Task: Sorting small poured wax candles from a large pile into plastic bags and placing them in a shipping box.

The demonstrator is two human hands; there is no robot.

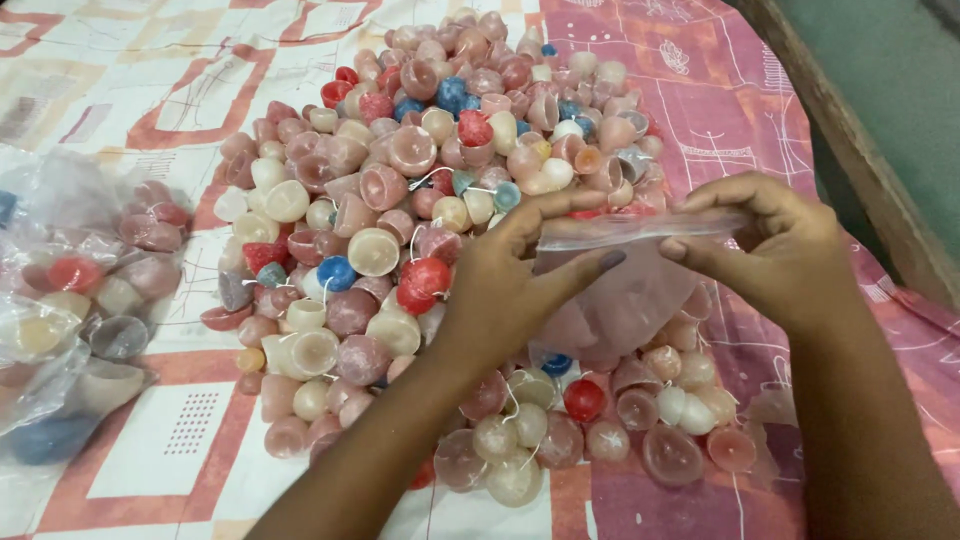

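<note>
A patterned bedsheet (130,60) in cream, orange and pink covers the bed, whose wooden edge (850,140) runs along the right. A big heap of small wax candles (400,200) lies on it, pink, white, red and blue. Above the heap, the left hand (500,285) and right hand (780,250) pinch the top of a clear plastic bag (620,290). Filled bags (70,300) sit at far left.
</note>
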